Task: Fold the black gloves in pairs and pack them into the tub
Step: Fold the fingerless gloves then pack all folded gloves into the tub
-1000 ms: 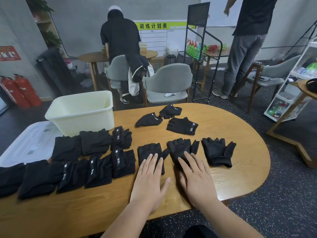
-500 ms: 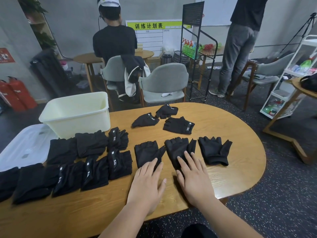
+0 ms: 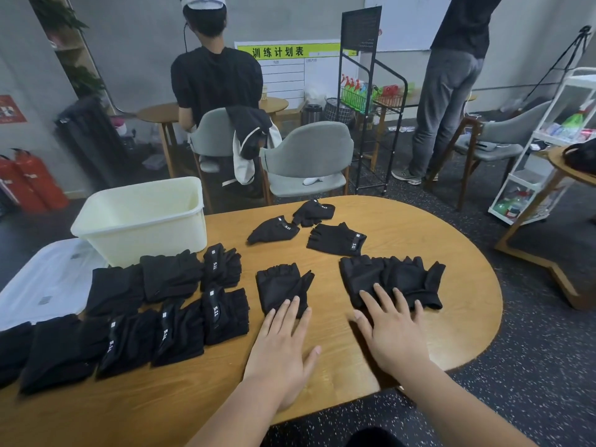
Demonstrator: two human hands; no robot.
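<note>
Black gloves cover much of the wooden tabletop, and I place everything off the cream tub, which stands at the far left edge; the part of its inside I can see is bare. Both my hands lie flat and spread, pinching nothing. The left hand has its fingertips on the near hem of a single glove, right of the tub and nearer me. The right hand rests its fingertips on two gloves lying side by side and touching, farther right of the tub again. I judge the step in hand to be making up a pair. To do it well I would line up two gloves cuff to cuff and finger ends to finger ends, stack them, tuck in the thumb flap that sticks out, then fold once, pressing with flat fingers so the soft cloth does not spring open. Folded pairs lie in two rows just in front of the tub and must not be dragged along. Three loose gloves wait right of the tub, about level with it. A white lid lies left of the tub. Beyond the tub stand grey chairs, a person in a white cap and another in grey trousers, none of them in my way.
</note>
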